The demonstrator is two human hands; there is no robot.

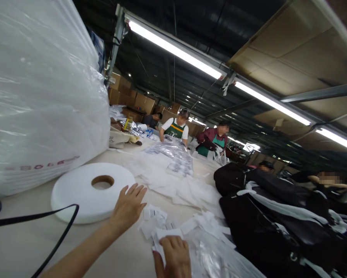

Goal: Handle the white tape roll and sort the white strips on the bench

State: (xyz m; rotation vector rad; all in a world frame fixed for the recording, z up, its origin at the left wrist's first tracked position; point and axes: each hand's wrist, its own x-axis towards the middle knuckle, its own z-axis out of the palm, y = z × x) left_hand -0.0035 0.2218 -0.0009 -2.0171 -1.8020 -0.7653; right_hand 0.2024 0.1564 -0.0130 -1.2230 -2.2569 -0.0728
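At table, near edge:
Left hand [129,207]: flat, fingers spread, empty, beside tape roll [91,190].
Right hand [173,255]: pinching white tags [162,227]; pile's long axis runs toward far right.

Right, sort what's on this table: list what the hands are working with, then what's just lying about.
In hand:
- left hand, open, flat beside the white tags
- right hand, pressing on the tags
- clear plastic sleeves

Lying about:
- white tape roll
- black cord
- black garments
- big plastic bag
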